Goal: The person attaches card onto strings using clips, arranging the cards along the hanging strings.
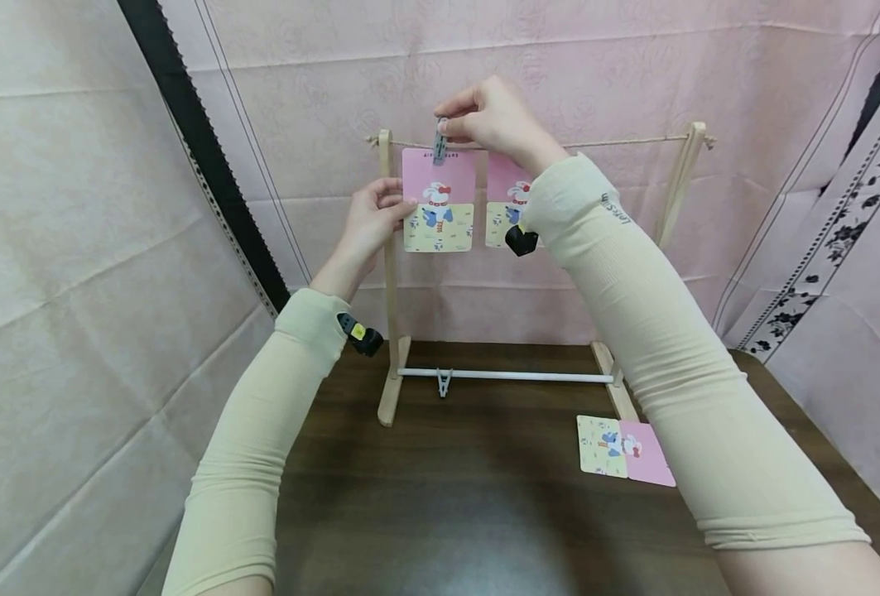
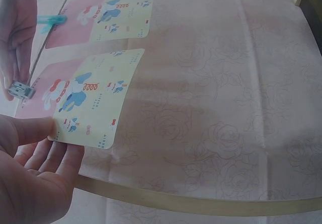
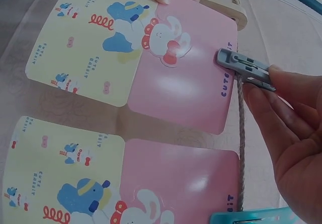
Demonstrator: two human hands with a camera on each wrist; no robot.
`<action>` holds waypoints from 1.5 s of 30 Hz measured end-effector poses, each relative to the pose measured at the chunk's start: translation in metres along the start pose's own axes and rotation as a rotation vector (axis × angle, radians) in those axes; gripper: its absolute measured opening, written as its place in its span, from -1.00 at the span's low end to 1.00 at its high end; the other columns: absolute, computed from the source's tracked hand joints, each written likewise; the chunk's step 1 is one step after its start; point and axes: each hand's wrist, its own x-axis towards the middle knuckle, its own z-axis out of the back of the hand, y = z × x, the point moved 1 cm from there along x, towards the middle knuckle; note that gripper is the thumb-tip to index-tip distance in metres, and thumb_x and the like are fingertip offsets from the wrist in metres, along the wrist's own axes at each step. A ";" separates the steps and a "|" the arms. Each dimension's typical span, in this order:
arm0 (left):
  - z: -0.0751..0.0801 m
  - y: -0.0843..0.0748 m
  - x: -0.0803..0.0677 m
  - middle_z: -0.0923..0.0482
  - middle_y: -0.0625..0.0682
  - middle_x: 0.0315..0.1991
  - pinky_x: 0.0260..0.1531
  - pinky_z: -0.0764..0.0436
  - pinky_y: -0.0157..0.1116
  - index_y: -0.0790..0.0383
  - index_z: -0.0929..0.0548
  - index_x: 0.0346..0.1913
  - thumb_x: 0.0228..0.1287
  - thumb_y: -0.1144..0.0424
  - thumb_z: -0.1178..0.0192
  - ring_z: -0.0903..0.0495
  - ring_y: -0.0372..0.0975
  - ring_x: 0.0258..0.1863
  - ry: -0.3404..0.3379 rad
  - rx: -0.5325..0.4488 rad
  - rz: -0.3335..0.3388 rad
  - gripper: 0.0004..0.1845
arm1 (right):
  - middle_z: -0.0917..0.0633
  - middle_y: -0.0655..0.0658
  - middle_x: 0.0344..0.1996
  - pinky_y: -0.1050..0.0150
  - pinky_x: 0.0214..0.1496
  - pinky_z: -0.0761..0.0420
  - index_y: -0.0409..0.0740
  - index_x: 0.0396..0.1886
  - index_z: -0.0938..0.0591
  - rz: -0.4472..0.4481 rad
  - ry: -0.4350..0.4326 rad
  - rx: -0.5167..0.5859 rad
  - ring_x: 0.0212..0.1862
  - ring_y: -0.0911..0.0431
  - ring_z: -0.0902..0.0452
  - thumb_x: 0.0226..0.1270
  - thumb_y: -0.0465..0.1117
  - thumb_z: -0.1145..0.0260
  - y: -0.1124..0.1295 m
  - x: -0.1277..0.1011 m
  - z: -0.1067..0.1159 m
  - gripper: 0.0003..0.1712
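Observation:
My left hand (image 1: pixel 368 219) pinches the left edge of a pink and yellow card (image 1: pixel 438 228) printed with a white rabbit. The card hangs upright at the left end of a rope (image 1: pixel 629 141). At the card's top, my right hand (image 1: pixel 497 120) pinches the back end of a grey clothespin (image 3: pixel 244 65). The clothespin's front end lies over the card's pink edge at the rope. Beside it, a second matching card (image 3: pixel 181 176) hangs from the same rope by a teal clothespin (image 3: pixel 254 217). The right forearm hides part of that card in the head view.
A wooden stand (image 1: pixel 391 290) carries the rope between two posts. Its white lower bar (image 1: pixel 529 377) has another clothespin (image 1: pixel 443 383) clipped on it. A third card (image 1: pixel 626 449) lies on the dark table (image 1: pixel 440 513), partly behind the right sleeve. Pale cloth (image 1: pixel 320 99) surrounds the table.

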 end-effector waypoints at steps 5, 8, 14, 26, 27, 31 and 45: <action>-0.001 -0.001 0.001 -0.66 0.21 0.06 0.01 -0.63 -0.24 0.30 -0.51 0.25 0.46 0.40 -0.18 -0.65 -0.13 -0.04 0.001 0.005 -0.001 -0.64 | -0.70 -0.14 0.13 0.38 0.08 -0.61 -0.19 0.26 -0.62 -0.015 0.008 0.019 0.01 0.14 -0.68 0.41 -0.26 -0.36 0.002 0.000 0.001 -0.56; -0.001 -0.001 0.001 -0.66 0.21 0.06 0.02 -0.63 -0.24 0.29 -0.51 0.25 0.46 0.40 -0.18 -0.65 -0.13 -0.03 0.002 0.004 0.003 -0.64 | -0.69 -0.14 0.15 0.39 0.07 -0.61 -0.18 0.27 -0.61 -0.025 0.014 0.016 0.03 0.14 -0.67 0.42 -0.26 -0.36 0.002 0.000 0.002 -0.55; -0.001 -0.002 0.001 -0.65 0.21 0.07 0.04 -0.62 -0.23 0.28 -0.50 0.27 0.46 0.39 -0.17 -0.64 -0.11 -0.01 0.008 0.004 0.006 -0.64 | -0.65 -0.11 0.21 0.39 0.10 -0.59 -0.13 0.32 -0.57 -0.036 0.039 -0.024 0.05 0.13 -0.66 0.44 -0.20 -0.34 0.004 0.000 0.003 -0.52; 0.000 -0.004 0.002 -0.65 0.20 0.06 0.05 -0.62 -0.23 0.29 -0.51 0.24 0.47 0.39 -0.16 -0.64 -0.11 0.00 0.016 0.009 0.004 -0.66 | -0.60 -0.08 0.28 0.41 0.16 -0.55 -0.09 0.40 -0.50 -0.041 0.073 -0.077 0.14 0.15 -0.63 0.48 -0.12 -0.29 0.007 -0.001 0.005 -0.46; 0.000 -0.004 0.002 -0.65 0.20 0.06 0.05 -0.62 -0.23 0.28 -0.51 0.24 0.47 0.39 -0.16 -0.64 -0.12 0.00 0.016 0.008 0.002 -0.66 | -0.60 -0.09 0.28 0.41 0.16 -0.55 -0.09 0.41 -0.49 -0.042 0.075 -0.071 0.14 0.15 -0.63 0.48 -0.12 -0.29 0.007 0.000 0.005 -0.45; 0.001 -0.005 0.002 -0.66 0.18 0.05 0.05 -0.62 -0.23 0.28 -0.51 0.24 0.47 0.38 -0.16 -0.64 -0.13 -0.01 0.017 0.009 -0.005 -0.67 | -0.60 -0.12 0.28 0.44 0.13 -0.56 -0.12 0.43 -0.46 -0.057 0.082 -0.033 0.15 0.13 -0.63 0.50 -0.15 -0.28 0.007 0.001 0.004 -0.44; 0.004 -0.002 -0.001 -0.65 0.18 0.09 0.06 -0.62 -0.25 0.25 -0.48 0.30 0.47 0.37 -0.17 -0.64 -0.10 0.04 0.021 0.011 0.005 -0.61 | -0.60 -0.16 0.27 0.44 0.12 -0.57 -0.15 0.45 -0.42 -0.051 0.078 -0.017 0.13 0.14 -0.63 0.52 -0.17 -0.25 0.007 0.001 -0.003 -0.43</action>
